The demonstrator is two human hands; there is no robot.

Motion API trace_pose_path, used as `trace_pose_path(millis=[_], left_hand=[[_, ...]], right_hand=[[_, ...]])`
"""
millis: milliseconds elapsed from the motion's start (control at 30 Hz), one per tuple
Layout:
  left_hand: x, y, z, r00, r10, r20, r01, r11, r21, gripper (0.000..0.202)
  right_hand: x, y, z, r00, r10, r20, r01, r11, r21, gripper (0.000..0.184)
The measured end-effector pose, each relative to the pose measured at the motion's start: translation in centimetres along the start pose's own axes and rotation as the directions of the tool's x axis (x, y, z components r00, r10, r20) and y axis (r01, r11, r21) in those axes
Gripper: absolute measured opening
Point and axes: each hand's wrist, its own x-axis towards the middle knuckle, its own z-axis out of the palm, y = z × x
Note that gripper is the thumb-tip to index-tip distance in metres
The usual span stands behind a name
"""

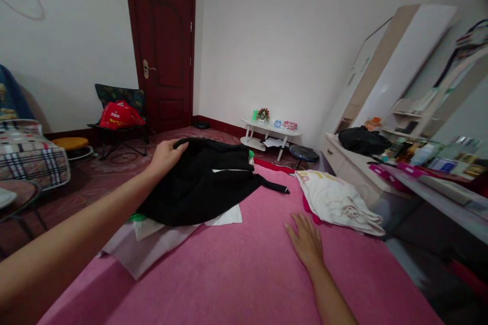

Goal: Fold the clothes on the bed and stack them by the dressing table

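Note:
My left hand [168, 154] pinches the top edge of a black garment [198, 190] and holds that edge raised; the kind of garment I cannot make out. A narrow black strip trails from its right side onto the pink bed cover [244, 269]. Under the black cloth lie pale and white fabric pieces [152, 249], with a bit of green showing. My right hand [305, 240] is empty, fingers spread, over the pink cover. Just beyond it, to the right, rests a folded white garment [335, 200] with yellowish print, on top of something red.
A cream dresser [339, 162] with a black bag [364, 140] and several bottles borders the right side. Past the bed stand a low white table [267, 128] and a round stool [304, 153]. To the left are a folding chair [120, 94] with a red bag and a dark red door [168, 45].

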Motion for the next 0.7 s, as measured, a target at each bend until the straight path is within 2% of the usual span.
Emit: trace_pose_path(millis=[67,100,133,167,200,233,267,300,333,367,400,433,500,533,567,633,667,700], left_hand=[[-1.5,3.9,1.4,0.98,0.2,-0.011,-0.199,0.967,-0.156,0.042],[-2.8,6.1,2.2,0.949,0.316,-0.005,-0.309,0.924,-0.227,0.039],[-4.6,8.1,3.2,0.906,0.423,0.015,-0.403,0.874,-0.273,0.034],[-6.7,9.9,4.3,0.843,0.533,0.071,-0.49,0.817,-0.304,0.031],[-9.1,11.3,5.5,0.76,0.635,0.136,-0.567,0.751,-0.338,0.03],[-11.6,12.1,6.7,0.639,0.729,0.244,-0.625,0.678,-0.388,0.03],[-14.3,12.2,8.0,0.459,0.802,0.382,-0.673,0.594,-0.441,0.032],[-16.9,11.7,9.3,0.238,0.823,0.516,-0.695,0.516,-0.5,0.037],[-19.5,10.7,10.7,0.046,0.798,0.601,-0.696,0.457,-0.554,0.04],[-21.9,9.2,12.0,-0.081,0.75,0.656,-0.685,0.436,-0.584,0.04],[-24.1,7.4,13.3,-0.167,0.704,0.69,-0.667,0.435,-0.605,0.036],[-26.0,5.6,14.6,-0.214,0.672,0.709,-0.662,0.434,-0.611,0.031],[-28.8,2.2,16.6,-0.133,0.667,0.733,-0.671,0.483,-0.562,0.028],[-29.7,1.1,17.3,-0.111,0.671,0.733,-0.66,0.502,-0.559,0.027],[-30.3,0.3,17.6,-0.081,0.67,0.738,-0.647,0.528,-0.551,0.027],[-30.6,0.4,17.3,-0.064,0.645,0.761,-0.616,0.574,-0.539,0.029],[-30.3,1.1,16.7,-0.07,0.626,0.777,-0.608,0.591,-0.531,0.03],[-29.8,2.1,15.8,-0.096,0.612,0.785,-0.599,0.595,-0.536,0.03]], right_hand=[[0.1,0.0,0.0,0.999,-0.001,-0.038,0.004,0.998,0.07,0.054],[0.1,0.1,0.0,0.998,-0.001,-0.06,0.009,0.992,0.124,0.054],[0.2,0.2,0.0,0.997,0.001,-0.083,0.015,0.98,0.196,0.054],[0.3,0.5,-0.1,0.994,0.018,-0.106,0.014,0.956,0.293,0.054],[0.3,0.8,-0.3,0.99,0.055,-0.129,0.003,0.911,0.413,0.056],[0.4,1.2,-0.5,0.982,0.118,-0.149,-0.019,0.841,0.541,0.058],[0.4,1.7,-0.7,0.967,0.196,-0.159,-0.043,0.75,0.661,0.059],[0.3,2.3,-1.0,0.949,0.276,-0.154,-0.063,0.643,0.763,0.061],[0.3,2.9,-1.2,0.929,0.345,-0.132,-0.076,0.53,0.844,0.063],[0.2,3.5,-1.5,0.913,0.396,-0.098,-0.086,0.422,0.903,0.066],[0.2,4.0,-1.7,0.904,0.424,-0.054,-0.097,0.325,0.941,0.07],[0.1,4.4,-1.9,0.9,0.436,-0.005,-0.111,0.241,0.964,0.073],[0.1,4.7,-2.1,0.901,0.428,0.063,-0.14,0.149,0.979,0.076],[0.1,4.6,-2.2,0.907,0.415,0.072,-0.148,0.153,0.977,0.074],[0.1,4.3,-2.2,0.916,0.395,0.067,-0.15,0.183,0.972,0.072],[0.2,3.6,-2.3,0.941,0.338,0.037,-0.139,0.283,0.949,0.072],[0.3,3.2,-2.4,0.953,0.301,0.022,-0.13,0.342,0.931,0.076],[0.4,2.9,-2.5,0.963,0.268,0.008,-0.12,0.403,0.907,0.08]])
